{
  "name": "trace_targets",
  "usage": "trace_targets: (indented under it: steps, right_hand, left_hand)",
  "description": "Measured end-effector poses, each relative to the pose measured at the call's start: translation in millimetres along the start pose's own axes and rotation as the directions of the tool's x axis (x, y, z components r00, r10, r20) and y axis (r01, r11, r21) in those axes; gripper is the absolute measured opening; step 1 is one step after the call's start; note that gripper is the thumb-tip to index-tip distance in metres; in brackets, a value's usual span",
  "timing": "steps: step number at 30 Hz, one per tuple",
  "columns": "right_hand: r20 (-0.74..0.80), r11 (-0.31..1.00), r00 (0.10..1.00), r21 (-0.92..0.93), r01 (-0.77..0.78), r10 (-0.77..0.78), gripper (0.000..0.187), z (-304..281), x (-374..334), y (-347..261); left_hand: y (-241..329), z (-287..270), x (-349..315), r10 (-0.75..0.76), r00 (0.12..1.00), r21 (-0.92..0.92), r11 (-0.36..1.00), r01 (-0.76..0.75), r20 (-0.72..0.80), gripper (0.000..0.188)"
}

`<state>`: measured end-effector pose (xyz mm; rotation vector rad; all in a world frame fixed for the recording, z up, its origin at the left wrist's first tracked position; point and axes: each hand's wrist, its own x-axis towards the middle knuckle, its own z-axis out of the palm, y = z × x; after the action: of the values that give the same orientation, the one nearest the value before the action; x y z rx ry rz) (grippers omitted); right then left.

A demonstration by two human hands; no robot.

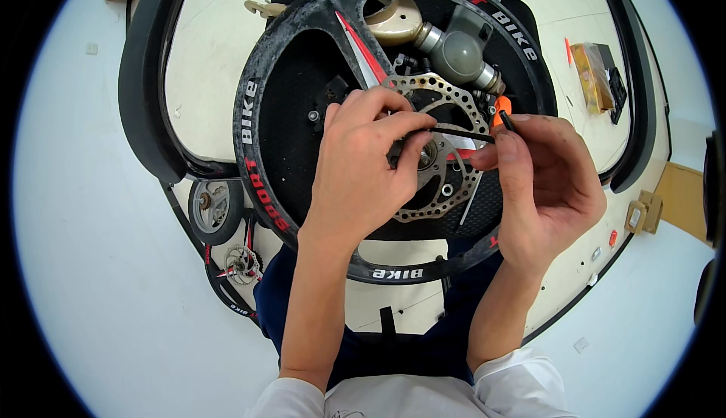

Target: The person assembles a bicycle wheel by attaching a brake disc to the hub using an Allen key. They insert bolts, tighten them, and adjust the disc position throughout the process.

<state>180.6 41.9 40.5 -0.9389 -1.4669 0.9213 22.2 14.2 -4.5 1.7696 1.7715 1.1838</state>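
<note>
A black bicycle wheel with broad spokes lies flat in front of me, a silver brake disc full of holes at its hub. Above the disc, a thin black hex key with a bent end runs between my two hands. My left hand pinches its left part between thumb and index finger. At the bent end on the right, my right hand grips it with thumb and fingers. My left hand partly covers the hub and the disc's left side.
Beneath the wheel is a black chair seat with armrests on both sides. A grey and gold metal part, an orange piece and loose hardware show through the wheel. More wheels lie lower left; boxes lie right.
</note>
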Motion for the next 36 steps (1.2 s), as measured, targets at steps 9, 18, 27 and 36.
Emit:
trace_targets:
  steps: [9,18,27,36]
  right_hand:
    - [0.049,0.998,0.999,0.055,-0.018,0.016,0.021,-3.4,0.3,4.3]
    - [0.067,0.997,0.996,-0.047,-0.063,0.066,0.02,-0.7,-0.8,6.3]
    - [0.096,0.995,0.995,-0.097,0.003,0.006,0.02,-1.5,-1.0,5.1]
    - [0.19,0.969,0.974,-0.186,0.16,-0.124,0.017,-6.4,0.1,9.7]
  left_hand:
    - [0.8,-2.6,1.6,-0.03,0.999,-0.005,1.0,0.03,0.03,0.02]
    - [-3.9,-2.6,-0.2,-0.008,1.0,-0.061,0.998,0.009,0.021,0.017]
    - [-2.9,-3.3,-1.2,0.028,0.999,-0.021,0.999,-0.028,0.021,0.02]
    - [-3.4,-2.0,-1.1,0.01,1.0,-0.057,0.998,-0.009,0.015,0.023]
